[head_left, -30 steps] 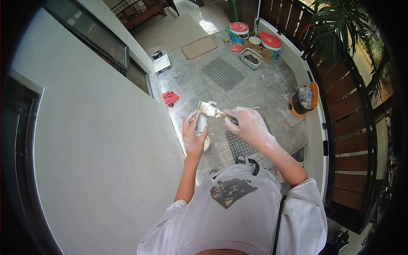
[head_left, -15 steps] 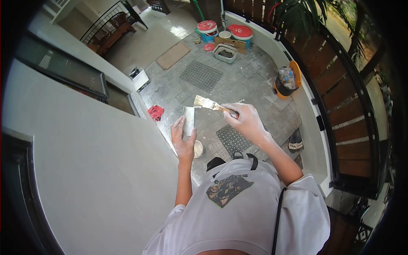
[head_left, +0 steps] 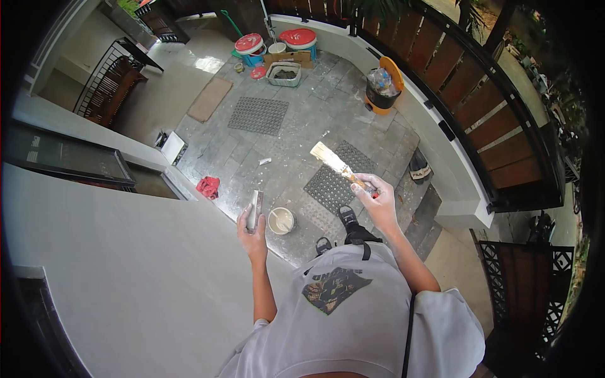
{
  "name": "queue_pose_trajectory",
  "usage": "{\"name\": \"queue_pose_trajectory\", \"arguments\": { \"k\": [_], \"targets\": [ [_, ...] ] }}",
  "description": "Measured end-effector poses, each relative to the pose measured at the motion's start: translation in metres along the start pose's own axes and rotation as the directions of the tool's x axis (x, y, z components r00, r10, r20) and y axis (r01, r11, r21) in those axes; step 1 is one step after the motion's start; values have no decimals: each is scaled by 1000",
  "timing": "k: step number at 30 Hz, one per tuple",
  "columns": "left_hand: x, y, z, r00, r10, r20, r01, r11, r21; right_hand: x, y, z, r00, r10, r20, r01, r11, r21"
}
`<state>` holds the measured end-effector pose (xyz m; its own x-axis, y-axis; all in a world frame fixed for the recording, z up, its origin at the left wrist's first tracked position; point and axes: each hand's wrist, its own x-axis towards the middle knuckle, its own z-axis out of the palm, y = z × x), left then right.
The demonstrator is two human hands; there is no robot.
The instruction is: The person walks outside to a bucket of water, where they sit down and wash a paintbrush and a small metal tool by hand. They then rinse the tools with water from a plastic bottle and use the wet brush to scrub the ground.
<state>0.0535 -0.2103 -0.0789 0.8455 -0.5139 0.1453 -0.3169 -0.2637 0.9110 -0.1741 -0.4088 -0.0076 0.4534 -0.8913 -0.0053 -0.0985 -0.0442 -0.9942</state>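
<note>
A paintbrush [head_left: 336, 162] with pale, coated bristles is in my right hand [head_left: 378, 201], its bristles pointing up and to the left. My left hand [head_left: 252, 237] has its fingers around a flat, light-coloured scraper-like piece [head_left: 256, 210], held nearly upright. Both hands have whitish smears on them. Just right of my left hand, a round tub [head_left: 282, 220] of pale material stands on the floor with a stick or handle in it.
Grey wall [head_left: 157, 271] on the left; red cloth [head_left: 208, 187] at its foot. Mats [head_left: 258, 115] lie on the tiles. Red-lidded buckets [head_left: 298, 39] and a rectangular basin [head_left: 283, 74] stand farther back. A black-and-orange bin [head_left: 382, 91] is by the fence [head_left: 435, 60].
The view has turned, bringing the tub and my feet into fuller sight. The brush has tilted more steeply and sits farther from the flat piece, which now appears narrower, turned edge-on.
</note>
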Motion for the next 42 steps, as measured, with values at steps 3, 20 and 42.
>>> {"name": "queue_pose_trajectory", "arguments": {
  "k": [3, 20, 42],
  "targets": [
    [-8, -13, -20, 995, -81, 49, 84, 994, -63, -26, -6, 9, 998, 32, -58, -29, 998, 56],
    [-51, -51, -43, 947, -254, 198, 285, 947, -148, -66, 12, -4, 970, 111, -217, -120, 992, -27],
    [-38, 60, 355, 264, -244, 933, 520, 851, 76, -144, 155, -310, 440, 363, -822, -320, 918, 234]
  ]
}}
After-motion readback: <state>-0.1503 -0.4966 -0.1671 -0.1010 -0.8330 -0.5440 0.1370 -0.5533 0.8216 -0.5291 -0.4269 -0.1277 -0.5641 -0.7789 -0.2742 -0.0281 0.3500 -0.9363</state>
